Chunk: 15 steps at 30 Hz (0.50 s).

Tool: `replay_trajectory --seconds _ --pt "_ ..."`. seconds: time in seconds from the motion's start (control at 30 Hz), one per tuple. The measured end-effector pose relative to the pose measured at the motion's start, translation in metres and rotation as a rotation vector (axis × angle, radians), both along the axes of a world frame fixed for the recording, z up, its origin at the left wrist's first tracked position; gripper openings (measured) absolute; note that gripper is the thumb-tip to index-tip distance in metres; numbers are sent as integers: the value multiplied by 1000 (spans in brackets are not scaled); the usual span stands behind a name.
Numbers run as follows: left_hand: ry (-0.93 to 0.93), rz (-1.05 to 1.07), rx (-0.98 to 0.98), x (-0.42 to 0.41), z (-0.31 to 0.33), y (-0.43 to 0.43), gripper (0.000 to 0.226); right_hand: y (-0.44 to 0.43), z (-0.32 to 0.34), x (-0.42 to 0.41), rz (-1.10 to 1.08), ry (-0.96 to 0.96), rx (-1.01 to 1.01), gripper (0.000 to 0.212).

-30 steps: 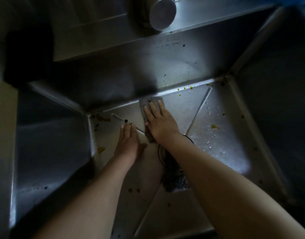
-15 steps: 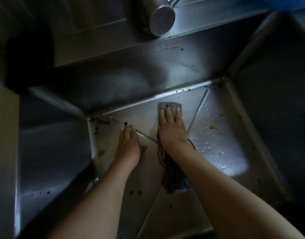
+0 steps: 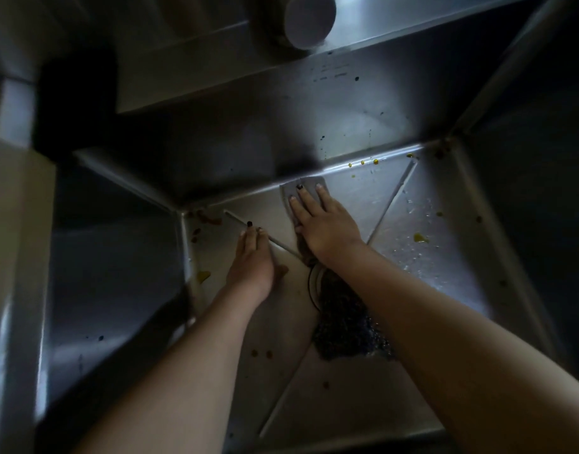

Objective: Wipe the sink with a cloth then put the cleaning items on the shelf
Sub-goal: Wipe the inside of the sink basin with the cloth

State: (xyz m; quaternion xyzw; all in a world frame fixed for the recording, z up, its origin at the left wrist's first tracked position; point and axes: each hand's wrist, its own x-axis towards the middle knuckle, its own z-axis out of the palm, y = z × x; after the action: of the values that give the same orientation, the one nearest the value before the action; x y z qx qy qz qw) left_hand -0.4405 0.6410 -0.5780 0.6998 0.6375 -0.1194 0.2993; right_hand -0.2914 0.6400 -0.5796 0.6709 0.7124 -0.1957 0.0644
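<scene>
Although the light is dim, the left hand [image 3: 252, 262] shows resting flat on the floor of the sink [image 3: 117, 290], fingers straight and together. Just right of it, the right hand [image 3: 325, 226] presses spread fingers on the grey cloth [image 3: 306, 186], which has shuttled sideways along the back seam this past second. Yellow spots [image 3: 419, 238] farther right remain, so wiping looks unfinished.

Steel sink [image 3: 445, 290], grey cloth [image 3: 309, 185] on its floor, dark scourer [image 3: 343, 329], yellow spatters [image 3: 419, 238]
</scene>
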Motion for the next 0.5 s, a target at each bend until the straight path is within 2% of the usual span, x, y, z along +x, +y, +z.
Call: replay_trajectory --seconds 0.2,0.33,0.5 --pt "36 17 -4 5 1 2 76 4 7 32 65 -58 -8 58" --pt "5 -28 125 16 10 9 61 7 14 70 80 -88 -10 57" --pt "-34 -165 263 64 20 14 62 -2 6 111 126 -136 -45 56"
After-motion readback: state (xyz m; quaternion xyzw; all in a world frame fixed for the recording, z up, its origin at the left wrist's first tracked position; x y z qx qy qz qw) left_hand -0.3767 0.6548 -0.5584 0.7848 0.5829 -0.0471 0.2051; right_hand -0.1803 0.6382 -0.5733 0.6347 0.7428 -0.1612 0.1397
